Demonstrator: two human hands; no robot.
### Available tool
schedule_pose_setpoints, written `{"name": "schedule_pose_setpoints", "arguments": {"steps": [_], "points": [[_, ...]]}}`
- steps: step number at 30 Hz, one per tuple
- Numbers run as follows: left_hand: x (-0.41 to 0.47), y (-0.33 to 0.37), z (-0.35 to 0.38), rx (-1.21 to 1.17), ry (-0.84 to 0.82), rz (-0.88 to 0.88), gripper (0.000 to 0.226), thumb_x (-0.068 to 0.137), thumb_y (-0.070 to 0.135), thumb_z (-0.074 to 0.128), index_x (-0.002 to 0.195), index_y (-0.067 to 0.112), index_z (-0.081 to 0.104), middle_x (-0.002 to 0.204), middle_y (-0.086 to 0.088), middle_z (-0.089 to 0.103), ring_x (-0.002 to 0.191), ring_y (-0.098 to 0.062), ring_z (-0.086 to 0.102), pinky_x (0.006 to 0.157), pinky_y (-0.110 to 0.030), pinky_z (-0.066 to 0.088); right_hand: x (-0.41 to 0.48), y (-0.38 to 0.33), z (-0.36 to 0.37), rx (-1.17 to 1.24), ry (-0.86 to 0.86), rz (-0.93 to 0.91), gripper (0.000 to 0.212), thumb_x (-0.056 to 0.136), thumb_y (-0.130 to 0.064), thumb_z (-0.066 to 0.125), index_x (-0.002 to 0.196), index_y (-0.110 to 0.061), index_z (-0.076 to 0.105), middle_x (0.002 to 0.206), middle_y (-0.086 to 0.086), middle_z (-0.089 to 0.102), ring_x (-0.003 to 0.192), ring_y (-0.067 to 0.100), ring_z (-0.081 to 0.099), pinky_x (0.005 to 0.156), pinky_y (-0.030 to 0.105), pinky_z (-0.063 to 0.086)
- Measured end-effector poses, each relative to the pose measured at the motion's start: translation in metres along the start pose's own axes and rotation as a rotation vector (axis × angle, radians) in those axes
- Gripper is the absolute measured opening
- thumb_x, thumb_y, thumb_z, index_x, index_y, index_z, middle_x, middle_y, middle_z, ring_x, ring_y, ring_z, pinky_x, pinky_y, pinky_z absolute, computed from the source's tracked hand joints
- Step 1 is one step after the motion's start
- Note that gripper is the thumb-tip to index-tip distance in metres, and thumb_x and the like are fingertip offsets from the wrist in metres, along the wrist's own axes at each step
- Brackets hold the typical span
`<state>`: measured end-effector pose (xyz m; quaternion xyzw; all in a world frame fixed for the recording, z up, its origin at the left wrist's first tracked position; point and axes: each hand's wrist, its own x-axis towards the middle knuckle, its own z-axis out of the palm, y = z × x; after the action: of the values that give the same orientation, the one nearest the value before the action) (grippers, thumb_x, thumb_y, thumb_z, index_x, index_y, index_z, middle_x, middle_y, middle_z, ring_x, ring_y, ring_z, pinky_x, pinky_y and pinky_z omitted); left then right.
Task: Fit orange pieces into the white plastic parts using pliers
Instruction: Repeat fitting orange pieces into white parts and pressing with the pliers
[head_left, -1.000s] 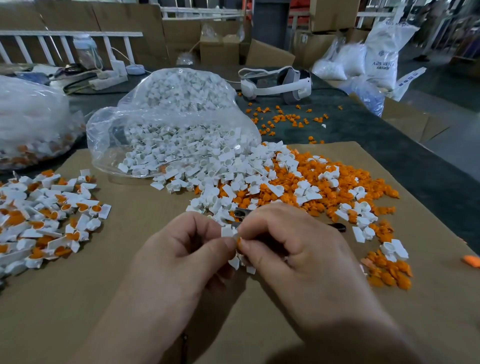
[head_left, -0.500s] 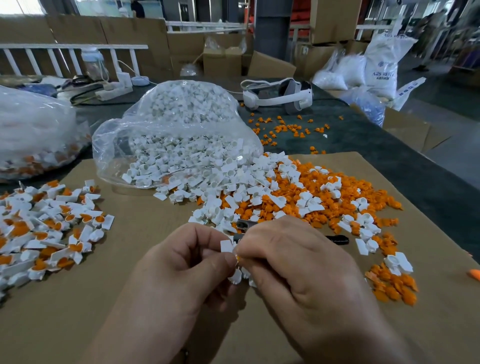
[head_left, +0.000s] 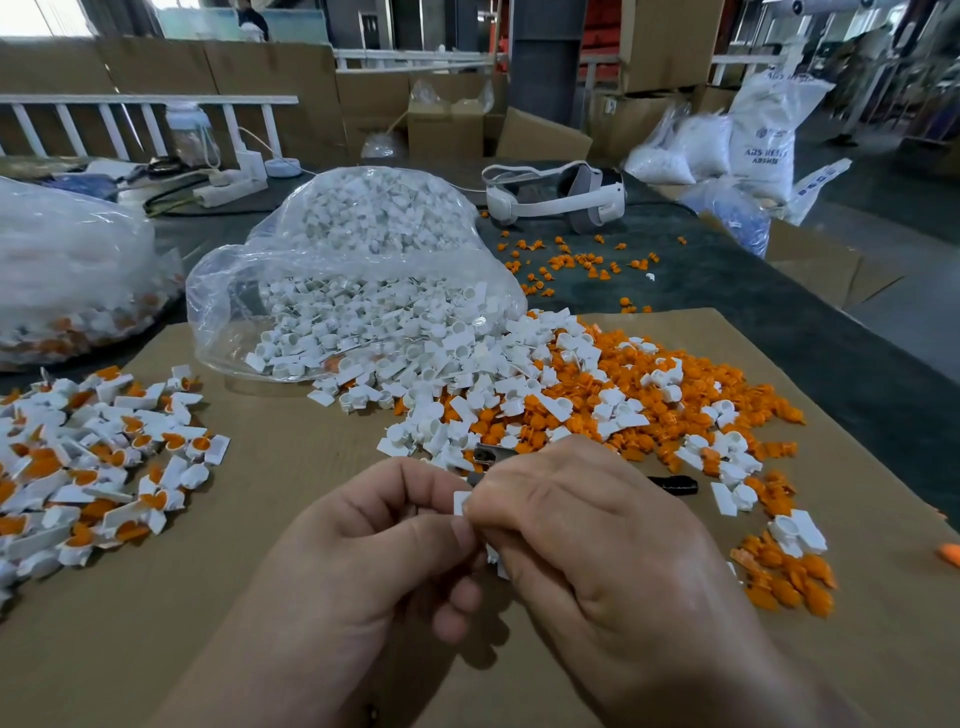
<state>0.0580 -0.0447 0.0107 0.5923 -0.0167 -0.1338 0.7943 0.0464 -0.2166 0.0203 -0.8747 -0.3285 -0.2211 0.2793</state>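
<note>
My left hand (head_left: 374, 551) and my right hand (head_left: 587, 540) meet at the centre above the cardboard sheet (head_left: 291, 457), fingertips together. Between them they pinch a small white plastic part (head_left: 460, 503); whatever orange piece is there is hidden by the fingers. The pliers (head_left: 488, 454) lie on the cardboard just behind my right hand, with a black handle tip (head_left: 675, 484) showing to its right. A mixed heap of white parts and orange pieces (head_left: 571, 395) spreads beyond the hands. Fitted white-and-orange parts (head_left: 98, 457) lie in a pile at the left.
A clear open bag of white parts (head_left: 363, 270) lies at the back centre, another full bag (head_left: 67, 275) at far left. Loose orange pieces (head_left: 571, 260) and a white headset (head_left: 556, 195) sit on the dark table. A small orange cluster (head_left: 784, 577) lies at the right.
Both hands have stayed together on the white part. The orange piece seen at my fingertips before is now covered by them. The view has tilted up slightly.
</note>
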Motion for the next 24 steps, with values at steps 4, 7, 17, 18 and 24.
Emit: {"name": "schedule_pose_setpoints", "arguments": {"steps": [4,7,17,18,24], "points": [[0.003,-0.002,-0.001,0.074,0.026,0.052,0.020,0.049,0.001,0.082,0.066,0.008,0.072,0.055,-0.018,0.054,0.042,-0.022,0.055,0.036,-0.025,0.045,0.001,0.001,0.000,-0.007,-0.029,0.004,0.028,0.084,-0.005,0.065,0.099,-0.026,0.059,0.097,-0.017,0.057,0.093,0.007,0.053,0.070,0.028,0.050],[0.003,-0.002,-0.002,0.148,0.054,0.067,0.038,0.034,0.000,0.091,0.066,0.011,0.072,0.055,-0.016,0.055,0.042,-0.020,0.054,0.037,-0.024,0.044,0.000,0.003,0.002,-0.017,-0.029,0.018,0.029,0.087,-0.010,0.063,0.111,-0.027,0.059,0.107,-0.016,0.059,0.101,0.006,0.054,0.080,0.026,0.050],[0.007,-0.007,-0.019,0.145,0.147,0.106,0.021,0.061,0.016,0.085,0.079,0.019,0.074,0.061,-0.005,0.059,0.052,-0.011,0.059,0.046,-0.020,0.047,-0.007,0.035,-0.014,-0.493,-0.500,0.399,0.071,0.083,-0.072,0.025,0.144,-0.039,0.014,0.142,-0.015,0.032,0.129,0.012,0.024,0.108,0.034,0.025],[0.008,-0.008,-0.020,0.138,0.148,0.105,0.016,0.064,0.019,0.080,0.079,0.020,0.075,0.061,-0.005,0.060,0.053,-0.011,0.059,0.046,-0.020,0.047,-0.008,0.035,-0.015,-0.502,-0.520,0.392,0.073,0.081,-0.074,0.025,0.145,-0.039,0.013,0.143,-0.015,0.031,0.130,0.012,0.023,0.109,0.035,0.025],[0.007,-0.008,-0.020,0.133,0.133,0.102,0.025,0.059,0.016,0.089,0.079,0.019,0.075,0.061,-0.006,0.060,0.053,-0.012,0.059,0.046,-0.020,0.047,-0.003,0.046,-0.017,-0.494,-0.576,0.357,0.065,0.082,-0.072,0.036,0.139,-0.042,0.023,0.134,-0.020,0.040,0.121,0.011,0.028,0.098,0.034,0.031]]}}
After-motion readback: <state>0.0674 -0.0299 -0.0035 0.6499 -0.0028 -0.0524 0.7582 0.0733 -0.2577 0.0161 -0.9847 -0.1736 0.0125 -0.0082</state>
